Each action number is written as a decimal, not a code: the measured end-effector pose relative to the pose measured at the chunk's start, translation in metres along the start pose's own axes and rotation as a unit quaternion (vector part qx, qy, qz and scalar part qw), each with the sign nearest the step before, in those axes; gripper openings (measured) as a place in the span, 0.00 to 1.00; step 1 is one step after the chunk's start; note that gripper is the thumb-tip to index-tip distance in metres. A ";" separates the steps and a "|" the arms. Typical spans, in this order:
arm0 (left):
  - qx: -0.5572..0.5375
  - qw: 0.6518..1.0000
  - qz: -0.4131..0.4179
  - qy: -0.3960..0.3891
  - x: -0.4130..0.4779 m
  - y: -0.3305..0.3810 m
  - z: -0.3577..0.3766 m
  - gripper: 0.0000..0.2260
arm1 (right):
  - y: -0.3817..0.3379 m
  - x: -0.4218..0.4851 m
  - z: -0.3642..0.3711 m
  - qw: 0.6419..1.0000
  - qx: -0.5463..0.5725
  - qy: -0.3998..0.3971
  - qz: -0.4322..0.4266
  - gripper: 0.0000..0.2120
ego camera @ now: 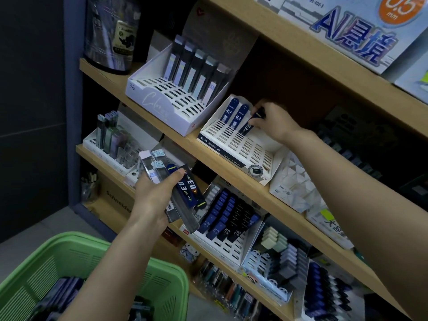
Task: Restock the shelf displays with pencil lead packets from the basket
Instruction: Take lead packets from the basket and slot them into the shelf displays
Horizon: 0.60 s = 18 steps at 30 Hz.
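Note:
My right hand (273,121) pinches a dark blue 0.3 lead packet (251,125) and holds it in the back row of a white slotted display tray (245,149) on the middle shelf. Two matching blue 0.3 packets (234,113) stand in slots to its left. My left hand (154,198) grips a fanned bunch of lead packets (176,186) in front of the shelf below: blue 0.3 ones on top, clear and grey ones beneath. A green plastic basket (159,276) at the bottom left holds several more dark packets.
A second white display tray (162,100) with several grey and pastel packets sits left of the 0.3 tray. Lower shelves carry trays of blue and black HB packets (228,218), erasers and pens. A white tissue-like box (294,188) sits right of the 0.3 tray.

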<state>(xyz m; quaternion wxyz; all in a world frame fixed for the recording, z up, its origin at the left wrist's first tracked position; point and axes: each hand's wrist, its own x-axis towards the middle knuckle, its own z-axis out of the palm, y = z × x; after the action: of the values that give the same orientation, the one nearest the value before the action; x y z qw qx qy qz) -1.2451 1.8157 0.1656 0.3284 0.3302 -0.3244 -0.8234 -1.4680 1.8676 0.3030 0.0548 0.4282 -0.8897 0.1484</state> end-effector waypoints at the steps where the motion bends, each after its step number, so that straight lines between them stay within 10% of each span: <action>1: 0.000 1.000 0.000 -0.001 0.000 0.000 0.000 0.07 | 0.000 0.001 0.000 1.000 0.009 0.003 0.007 0.10; 18: -0.002 1.000 -0.010 0.009 0.004 -0.003 -0.001 0.06 | 0.003 -0.001 0.013 0.985 0.099 0.078 0.114 0.11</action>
<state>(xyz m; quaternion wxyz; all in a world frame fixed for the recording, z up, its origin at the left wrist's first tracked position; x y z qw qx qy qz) -1.2475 1.8140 0.1617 0.3238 0.3400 -0.3161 -0.8244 -1.4694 1.8657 0.2903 0.0641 0.3142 -0.9068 0.2738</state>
